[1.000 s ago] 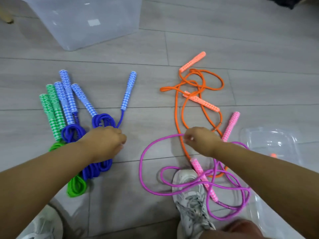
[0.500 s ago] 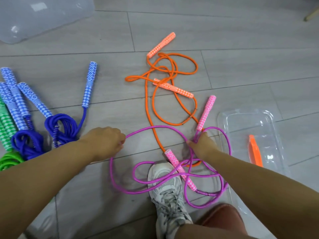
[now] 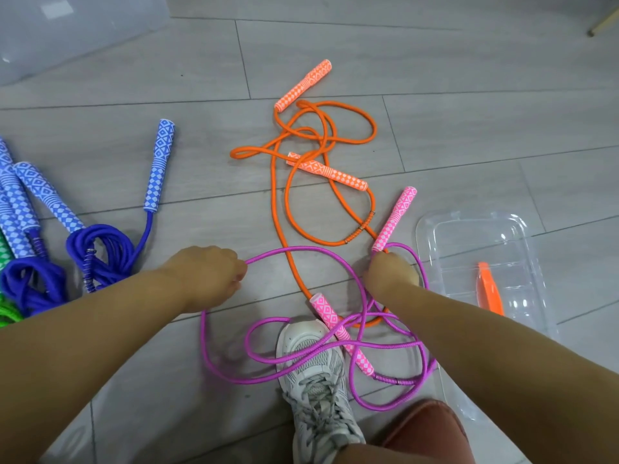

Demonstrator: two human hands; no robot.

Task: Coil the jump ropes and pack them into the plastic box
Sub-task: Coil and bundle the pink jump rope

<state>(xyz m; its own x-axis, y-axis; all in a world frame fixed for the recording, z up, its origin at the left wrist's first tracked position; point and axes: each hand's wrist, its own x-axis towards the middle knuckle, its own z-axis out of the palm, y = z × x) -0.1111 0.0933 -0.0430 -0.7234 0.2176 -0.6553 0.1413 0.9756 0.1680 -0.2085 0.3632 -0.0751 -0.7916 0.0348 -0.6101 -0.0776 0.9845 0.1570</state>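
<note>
We saw soft, even light; glare flecked the clear lid, and our wide lens bowed the floor at the edges.

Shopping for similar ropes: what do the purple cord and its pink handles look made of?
The purple cord looks like braided fabric, matte, with a fine woven texture. The pink handles are possibly foam, matte, printed with white diamonds.

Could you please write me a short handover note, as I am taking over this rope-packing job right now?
Left hand grips the purple rope by its cord; right hand grips it at the base of one pink handle.
It lies loose across the shoe; orange rope uncoiled beyond.
Done: blue ropes coiled at left; green rope beside them, mostly out of view.
Left: coil purple and orange, pack all into the plastic box, top left.
</note>
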